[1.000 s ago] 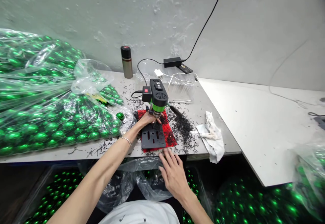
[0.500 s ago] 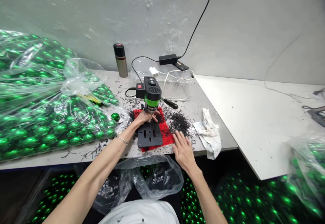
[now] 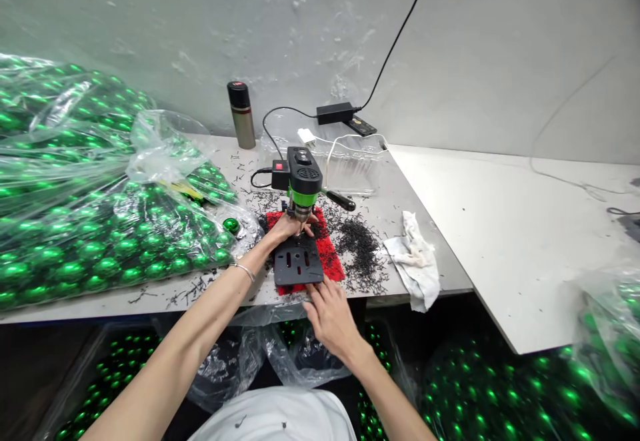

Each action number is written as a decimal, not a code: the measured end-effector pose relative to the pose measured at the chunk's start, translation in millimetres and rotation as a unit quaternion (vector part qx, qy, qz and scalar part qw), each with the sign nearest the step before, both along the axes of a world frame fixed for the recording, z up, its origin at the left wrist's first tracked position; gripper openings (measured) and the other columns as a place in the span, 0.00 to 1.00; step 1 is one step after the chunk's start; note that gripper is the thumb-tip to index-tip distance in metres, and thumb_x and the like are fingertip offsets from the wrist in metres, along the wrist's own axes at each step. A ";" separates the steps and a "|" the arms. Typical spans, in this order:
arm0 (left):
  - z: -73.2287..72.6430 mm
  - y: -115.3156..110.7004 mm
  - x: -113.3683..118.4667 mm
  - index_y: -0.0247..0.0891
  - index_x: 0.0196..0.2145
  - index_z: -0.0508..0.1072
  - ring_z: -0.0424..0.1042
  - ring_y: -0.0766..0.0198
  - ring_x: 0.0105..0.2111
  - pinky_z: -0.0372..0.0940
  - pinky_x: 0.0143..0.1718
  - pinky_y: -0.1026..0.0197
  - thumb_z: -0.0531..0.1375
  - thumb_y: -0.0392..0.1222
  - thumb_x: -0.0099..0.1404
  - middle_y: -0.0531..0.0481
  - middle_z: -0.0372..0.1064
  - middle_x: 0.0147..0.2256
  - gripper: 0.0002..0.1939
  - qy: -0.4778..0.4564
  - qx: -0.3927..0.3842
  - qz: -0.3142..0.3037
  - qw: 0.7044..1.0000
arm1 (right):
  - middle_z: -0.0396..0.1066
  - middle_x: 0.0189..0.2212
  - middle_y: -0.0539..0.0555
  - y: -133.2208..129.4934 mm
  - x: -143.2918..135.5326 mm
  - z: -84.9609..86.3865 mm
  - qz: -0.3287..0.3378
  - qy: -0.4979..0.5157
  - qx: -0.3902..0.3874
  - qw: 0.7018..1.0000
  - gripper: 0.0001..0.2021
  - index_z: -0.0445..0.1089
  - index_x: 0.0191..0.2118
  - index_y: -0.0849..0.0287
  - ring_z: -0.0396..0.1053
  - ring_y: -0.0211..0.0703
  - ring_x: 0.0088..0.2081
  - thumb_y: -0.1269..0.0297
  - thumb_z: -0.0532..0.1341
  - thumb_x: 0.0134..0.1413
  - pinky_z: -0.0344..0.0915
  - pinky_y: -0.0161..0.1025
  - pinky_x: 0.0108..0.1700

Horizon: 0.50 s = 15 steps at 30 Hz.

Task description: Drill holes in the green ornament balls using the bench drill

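Observation:
A small bench drill press (image 3: 304,173), black with a green band, stands on a red cloth (image 3: 331,262). My left hand (image 3: 286,229) is at its chuck, with some fingers stretched out past the right side and the rest hidden behind it. I cannot see anything held there. My right hand (image 3: 330,314) is open, its fingers extended at the front right corner of the slotted black base plate (image 3: 299,264). Right of the cloth spreads a heap of small black pieces (image 3: 361,244), with more scattered around the machine.
Clear bags of shiny green balls (image 3: 105,241) cover the left side. One green ball (image 3: 231,225) lies beside them. A thermos (image 3: 241,117), a power adapter (image 3: 335,113) and a clear plastic tray (image 3: 353,174) stand behind. A crumpled white cloth (image 3: 414,261) lies right. An open plastic bag (image 3: 300,361) hangs below the table edge.
My right hand has moved left and toward me, from the black heap's edge to the front corner of the base plate. The heap looks more spread toward the front. My left hand stays at the chuck.

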<state>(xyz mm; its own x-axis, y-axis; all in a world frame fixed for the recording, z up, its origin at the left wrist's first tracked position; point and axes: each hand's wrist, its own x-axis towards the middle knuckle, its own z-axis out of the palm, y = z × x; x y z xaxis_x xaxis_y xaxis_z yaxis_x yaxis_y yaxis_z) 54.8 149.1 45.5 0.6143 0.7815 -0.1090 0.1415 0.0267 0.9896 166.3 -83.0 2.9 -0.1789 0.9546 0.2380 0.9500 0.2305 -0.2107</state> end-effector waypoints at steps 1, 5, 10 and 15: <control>0.6 0.1 -0.2 0.34 0.38 0.79 0.81 0.56 0.35 0.67 0.55 0.55 0.56 0.43 0.63 0.53 0.73 0.16 0.14 0.006 0.000 0.000 1.000 | 0.69 0.60 0.61 -2.6 -11.7 -0.8 0.000 0.005 -0.003 1.000 0.23 0.62 0.64 0.57 0.61 0.52 0.63 0.58 0.47 0.69 0.57 0.53 0.64; 1.4 -0.1 -1.0 0.35 0.39 0.79 0.81 0.55 0.38 0.67 0.55 0.53 0.56 0.44 0.63 0.51 0.75 0.19 0.15 0.029 0.016 -0.003 0.999 | 0.69 0.59 0.60 -4.5 -36.2 0.3 0.016 0.031 0.006 0.999 0.23 0.61 0.64 0.57 0.62 0.51 0.62 0.58 0.50 0.68 0.56 0.52 0.64; -4.4 -0.1 -1.1 0.34 0.39 0.78 0.81 0.53 0.39 0.68 0.53 0.52 0.57 0.44 0.63 0.48 0.77 0.21 0.14 0.026 0.031 -0.001 0.999 | 0.70 0.58 0.58 -9.6 -20.1 3.1 0.048 0.036 0.054 0.997 0.20 0.64 0.61 0.57 0.64 0.50 0.61 0.61 0.52 0.67 0.59 0.50 0.62; -6.2 1.4 -0.4 0.32 0.40 0.78 0.80 0.54 0.36 0.70 0.48 0.55 0.55 0.44 0.65 0.49 0.75 0.19 0.15 0.030 0.030 0.002 0.999 | 0.70 0.57 0.62 -23.5 9.3 -4.9 -0.013 0.047 0.121 0.991 0.20 0.64 0.60 0.57 0.64 0.52 0.62 0.62 0.55 0.65 0.64 0.50 0.59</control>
